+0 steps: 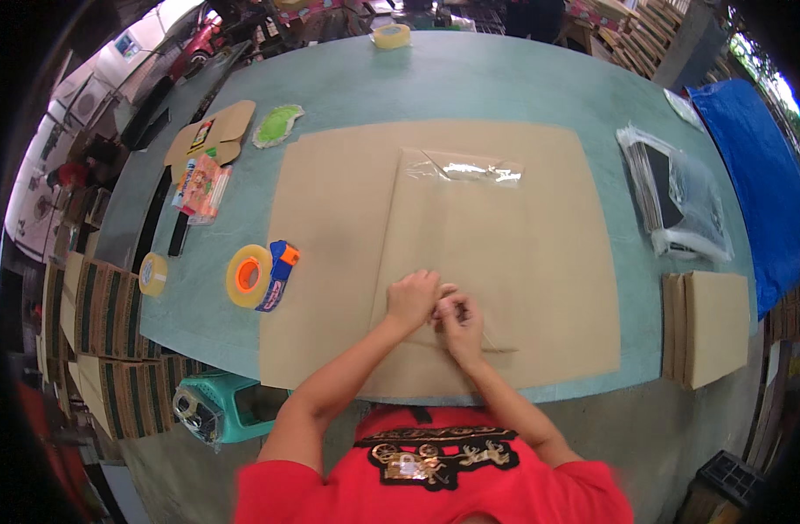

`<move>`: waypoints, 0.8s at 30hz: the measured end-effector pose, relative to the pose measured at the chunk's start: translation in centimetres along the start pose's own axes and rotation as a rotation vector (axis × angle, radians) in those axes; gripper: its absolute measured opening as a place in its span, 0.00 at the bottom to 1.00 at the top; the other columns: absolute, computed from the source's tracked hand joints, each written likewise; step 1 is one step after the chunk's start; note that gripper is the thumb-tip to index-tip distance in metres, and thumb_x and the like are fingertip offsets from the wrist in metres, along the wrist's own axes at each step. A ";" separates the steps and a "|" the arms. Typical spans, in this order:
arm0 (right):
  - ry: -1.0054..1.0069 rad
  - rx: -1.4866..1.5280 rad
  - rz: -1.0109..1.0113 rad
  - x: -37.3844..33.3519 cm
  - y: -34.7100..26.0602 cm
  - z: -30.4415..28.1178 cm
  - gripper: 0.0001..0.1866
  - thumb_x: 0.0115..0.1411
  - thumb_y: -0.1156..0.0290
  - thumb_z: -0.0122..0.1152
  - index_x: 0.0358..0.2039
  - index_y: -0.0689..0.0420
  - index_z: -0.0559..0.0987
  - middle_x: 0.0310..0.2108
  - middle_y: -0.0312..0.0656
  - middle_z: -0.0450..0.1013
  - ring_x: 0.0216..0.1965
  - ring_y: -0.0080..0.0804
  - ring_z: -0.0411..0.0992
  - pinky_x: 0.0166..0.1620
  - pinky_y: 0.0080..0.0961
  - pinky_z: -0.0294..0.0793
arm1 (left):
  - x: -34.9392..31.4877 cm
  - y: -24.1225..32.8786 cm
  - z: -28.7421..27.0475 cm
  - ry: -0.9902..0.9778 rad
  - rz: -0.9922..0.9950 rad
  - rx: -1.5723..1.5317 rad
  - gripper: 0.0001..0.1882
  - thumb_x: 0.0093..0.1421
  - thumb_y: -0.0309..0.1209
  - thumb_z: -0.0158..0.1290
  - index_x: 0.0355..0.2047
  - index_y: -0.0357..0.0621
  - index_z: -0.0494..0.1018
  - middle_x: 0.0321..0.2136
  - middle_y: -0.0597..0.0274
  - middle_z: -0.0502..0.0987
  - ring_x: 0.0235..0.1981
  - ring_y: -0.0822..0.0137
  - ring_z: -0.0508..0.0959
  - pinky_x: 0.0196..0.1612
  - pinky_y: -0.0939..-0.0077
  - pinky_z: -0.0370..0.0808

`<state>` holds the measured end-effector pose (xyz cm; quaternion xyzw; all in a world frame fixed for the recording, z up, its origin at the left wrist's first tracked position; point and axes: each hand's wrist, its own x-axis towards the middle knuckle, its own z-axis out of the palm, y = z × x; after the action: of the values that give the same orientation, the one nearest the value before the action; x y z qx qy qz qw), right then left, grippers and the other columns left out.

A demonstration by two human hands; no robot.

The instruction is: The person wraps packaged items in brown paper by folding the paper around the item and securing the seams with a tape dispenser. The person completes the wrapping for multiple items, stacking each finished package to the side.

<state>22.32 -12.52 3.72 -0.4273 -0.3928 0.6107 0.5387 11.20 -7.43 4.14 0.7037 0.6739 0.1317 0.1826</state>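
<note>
A flat brown paper parcel [461,223] lies on a larger sheet of brown paper [321,201]. A strip of clear tape [474,171] shines across the parcel's far edge. Over its near end my two hands meet, fingertips nearly touching. My left hand [412,299] is closed, its knuckles up; what it holds, if anything, is hidden. My right hand [460,325] pinches with curled fingers, and what lies in the pinch is too small to make out. Left of the sheet stands a blue tape dispenser [279,275] with an orange-cored roll of clear tape [242,276].
The green table [470,83] also bears another tape roll [152,274], flattened cardboard [212,131], a colourful packet [201,189] and plastic-wrapped items [679,192]. Folded brown sheets [714,327] sit at the right edge. A green stool [242,406] stands below the left front edge.
</note>
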 end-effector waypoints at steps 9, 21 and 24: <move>0.024 0.389 0.078 1.7 -0.2 -0.5 0.06 0.59 0.71 0.50 0.29 0.61 0.70 0.24 0.41 0.70 0.27 0.27 0.70 0.33 0.24 0.72 | -7.8 -23.1 -10.0 0.542 -0.259 0.510 0.39 0.46 0.39 0.56 0.56 0.42 0.54 0.35 0.40 0.67 0.41 0.45 0.65 0.48 0.52 0.57; 0.090 0.810 -0.056 1.9 0.2 -0.9 0.15 0.61 0.61 0.43 0.32 0.59 0.71 0.25 0.38 0.71 0.26 0.29 0.71 0.31 0.24 0.73 | 1.5 2.1 -16.5 -0.511 0.810 0.198 0.20 0.58 0.44 0.43 0.52 0.64 0.63 0.28 0.49 0.73 0.30 0.51 0.73 0.37 0.63 0.70; 0.260 0.859 -0.093 1.2 -0.4 -1.8 0.15 0.62 0.62 0.39 0.33 0.59 0.70 0.28 0.39 0.71 0.30 0.30 0.72 0.34 0.24 0.74 | 1.4 7.2 -14.5 -0.634 0.965 0.330 0.18 0.58 0.43 0.43 0.49 0.63 0.66 0.25 0.51 0.73 0.28 0.53 0.73 0.36 0.63 0.69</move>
<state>24.05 -11.24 3.36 -0.2199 -0.0518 0.6349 0.7389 11.53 -5.07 20.23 0.9543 0.2025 -0.1229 0.1824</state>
